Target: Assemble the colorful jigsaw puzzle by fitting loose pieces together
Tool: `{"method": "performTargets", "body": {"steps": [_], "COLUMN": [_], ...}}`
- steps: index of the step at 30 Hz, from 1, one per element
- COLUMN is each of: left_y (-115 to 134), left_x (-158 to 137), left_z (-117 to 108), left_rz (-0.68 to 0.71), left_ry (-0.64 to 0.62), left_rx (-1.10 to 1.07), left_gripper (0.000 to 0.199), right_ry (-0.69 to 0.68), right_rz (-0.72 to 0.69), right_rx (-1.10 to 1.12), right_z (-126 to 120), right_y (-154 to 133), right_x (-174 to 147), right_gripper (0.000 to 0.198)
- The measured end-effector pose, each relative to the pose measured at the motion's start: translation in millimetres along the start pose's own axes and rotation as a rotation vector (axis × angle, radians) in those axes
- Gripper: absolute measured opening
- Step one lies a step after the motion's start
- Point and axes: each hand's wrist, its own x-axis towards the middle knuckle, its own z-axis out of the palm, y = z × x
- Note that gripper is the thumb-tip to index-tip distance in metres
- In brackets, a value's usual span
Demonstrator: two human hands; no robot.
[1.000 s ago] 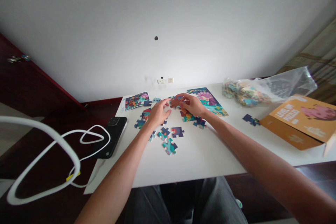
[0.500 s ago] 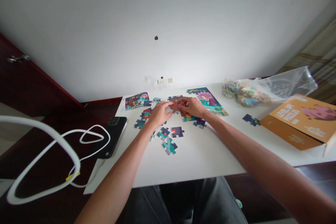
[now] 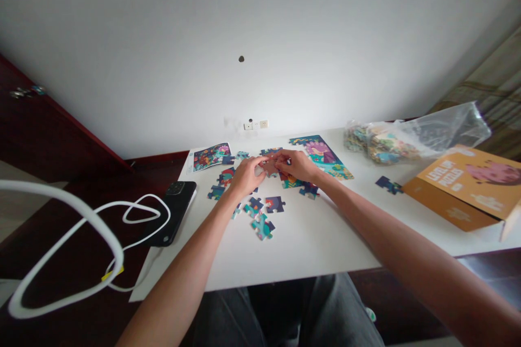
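Observation:
Between my two hands is a jigsaw puzzle piece (image 3: 269,167) with its plain brownish side showing. My left hand (image 3: 247,174) pinches its left edge with thumb and fingers. On the other side, my right hand (image 3: 297,165) has its fingertips closed on the same piece. Several loose puzzle pieces lie close by, including a dark purple one with a red shape (image 3: 275,204) and a teal one (image 3: 262,226). Right of my hands is a joined section of puzzle (image 3: 325,156) with a pink figure. Some pieces under my hands are partly hidden.
A printed picture sheet (image 3: 211,156) lies at the back left of the white table (image 3: 309,244). A black phone (image 3: 175,211) and white cable (image 3: 122,203) are at the left edge. Rightward are a clear bag of pieces (image 3: 386,143), an orange box (image 3: 464,190) and a lone piece (image 3: 388,185).
My hands and the piece between them have barely moved; the piece looks slightly shifted and turned. The rest of the table looks the same.

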Motion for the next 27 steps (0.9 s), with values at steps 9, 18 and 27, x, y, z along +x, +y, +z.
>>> {"method": "performTargets", "body": {"steps": [9, 18, 27], "left_y": [-2, -3, 2], "left_x": [1, 0, 0], "left_z": [-7, -6, -7], "left_rz": [-0.032, -0.027, -0.013], "left_ry": [0.005, -0.024, -0.028], "left_rx": [0.026, 0.081, 0.079], "left_gripper": [0.041, 0.026, 0.024], "right_ry": [0.067, 0.111, 0.11], "right_rz": [-0.024, -0.005, 0.038], "right_rx": [-0.068, -0.188, -0.2], "right_z": [-3, -5, -5], "right_y": [13, 15, 10], "right_x": [4, 5, 3], "right_gripper": [0.029, 0.029, 0.028]}}
